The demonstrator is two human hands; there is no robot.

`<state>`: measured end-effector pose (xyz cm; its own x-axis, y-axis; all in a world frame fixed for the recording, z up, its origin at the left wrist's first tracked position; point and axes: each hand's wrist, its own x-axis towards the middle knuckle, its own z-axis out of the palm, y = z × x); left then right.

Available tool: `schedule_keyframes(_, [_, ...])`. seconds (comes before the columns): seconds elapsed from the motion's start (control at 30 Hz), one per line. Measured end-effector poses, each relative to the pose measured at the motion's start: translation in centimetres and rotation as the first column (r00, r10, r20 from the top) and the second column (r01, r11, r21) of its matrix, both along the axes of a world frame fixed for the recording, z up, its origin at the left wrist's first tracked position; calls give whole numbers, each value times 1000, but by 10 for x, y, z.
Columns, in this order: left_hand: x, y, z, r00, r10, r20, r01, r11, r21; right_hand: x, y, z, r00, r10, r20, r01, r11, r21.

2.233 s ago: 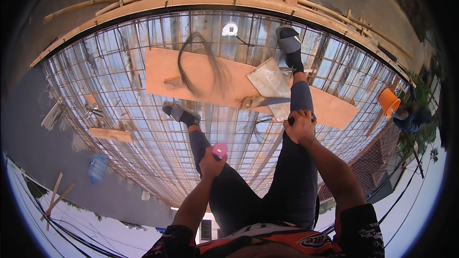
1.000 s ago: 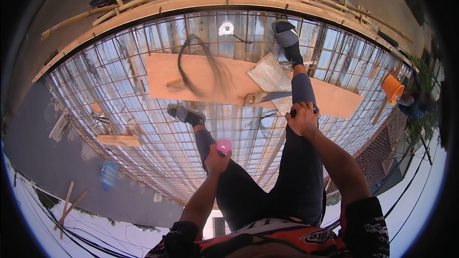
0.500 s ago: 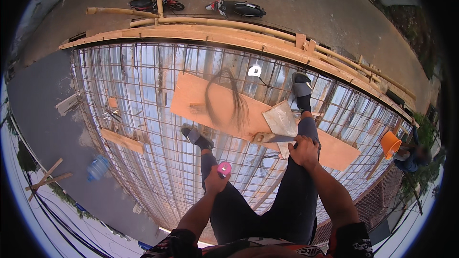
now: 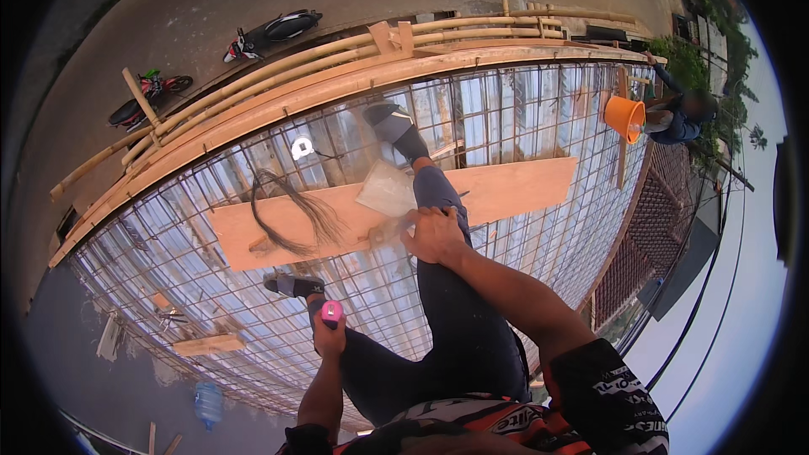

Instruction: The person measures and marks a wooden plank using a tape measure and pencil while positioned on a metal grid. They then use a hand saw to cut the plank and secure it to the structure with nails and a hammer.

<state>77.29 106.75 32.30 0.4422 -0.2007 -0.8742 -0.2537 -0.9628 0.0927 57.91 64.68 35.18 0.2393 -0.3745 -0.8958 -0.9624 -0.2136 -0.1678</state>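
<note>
Wrapped in the fingers of my left hand [image 4: 329, 339] is a rounded pink tape measure [image 4: 332, 313], held in front of my left shin. My right hand [image 4: 436, 234] rests over my bent right knee, fingers draped on it and apparently holding nothing. Just left of those fingers lies a wooden-handled saw [image 4: 381, 234]; its blade runs behind the hand, which hides part of it. Beneath my legs, a plywood board [image 4: 518, 191] spans the steel rebar mesh [image 4: 539, 122]. On it rest a pale flat sheet [image 4: 386, 189] and a bundle of dark thin wire [image 4: 291, 212].
Corrugated metal sheets show under the mesh. Wooden planks and bamboo poles [image 4: 333, 59] line the far edge, above a road with two motorcycles [image 4: 282, 27]. A person [image 4: 674, 120] crouches at right by an orange bucket [image 4: 624, 120]. A water jug [image 4: 208, 404] stands lower left.
My view has swung to the right, so the scene is turned and shifted left. The tape measure stays in my left hand, and my right hand remains on the knee.
</note>
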Motion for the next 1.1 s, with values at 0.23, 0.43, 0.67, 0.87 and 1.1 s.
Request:
schedule_keyframes(0.23, [-7,-12,-7,980,29,-196,-92,942,-322,-10,-11,10,996,-81,29,79,996,50])
schedule_keyframes(0.43, [-35,-81,-23,935,-48,-352,-91,925,-370,-20,3,6,999,-10,49,8,999,41])
schedule_keyframes(0.67, [-62,-198,-33,868,-56,-494,-236,828,-509,-24,38,0,985,33,167,-35,999,10])
schedule_keyframes(0.87, [-64,-225,-24,852,-97,-515,-185,864,-468,11,39,-34,812,-517,270,362,810,462])
schedule_keyframes(1.1, [-46,-183,-49,546,338,-767,-752,601,-271,34,104,-59,774,-486,406,311,850,425])
